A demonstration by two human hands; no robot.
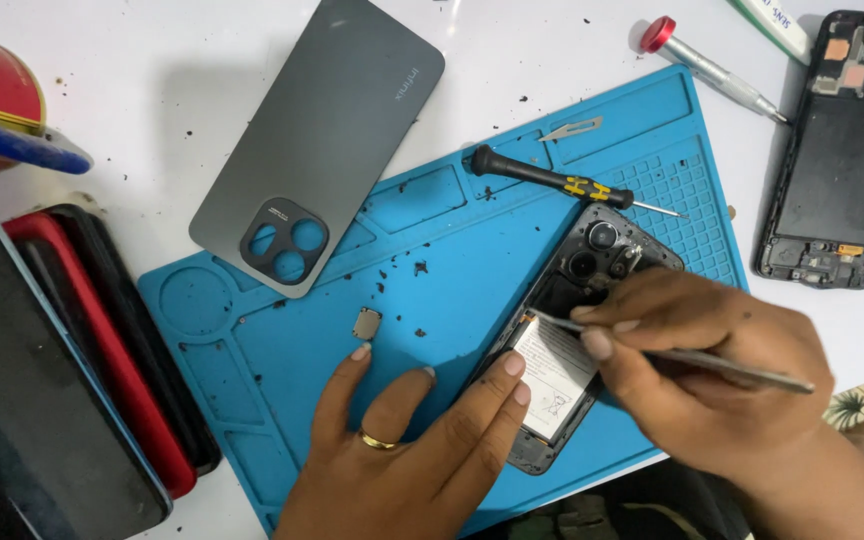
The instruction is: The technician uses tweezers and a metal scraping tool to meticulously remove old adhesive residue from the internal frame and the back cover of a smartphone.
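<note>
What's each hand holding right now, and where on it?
Right hand pinches metal tweezers around their middle, tips at the opened phone. Left hand holds nothing; its fingers steady the phone's edge.

Two bare hands, gold ring (377, 440) on left hand (402, 450), no sleeves

Your right hand (712, 360) pinches metal tweezers (672, 352), their tip at the top edge of the white battery (550, 375) inside the opened phone (577, 300). Your left hand (412, 450) (gold ring on one finger) steadies the phone's side on the blue repair mat (352, 350).
</note>
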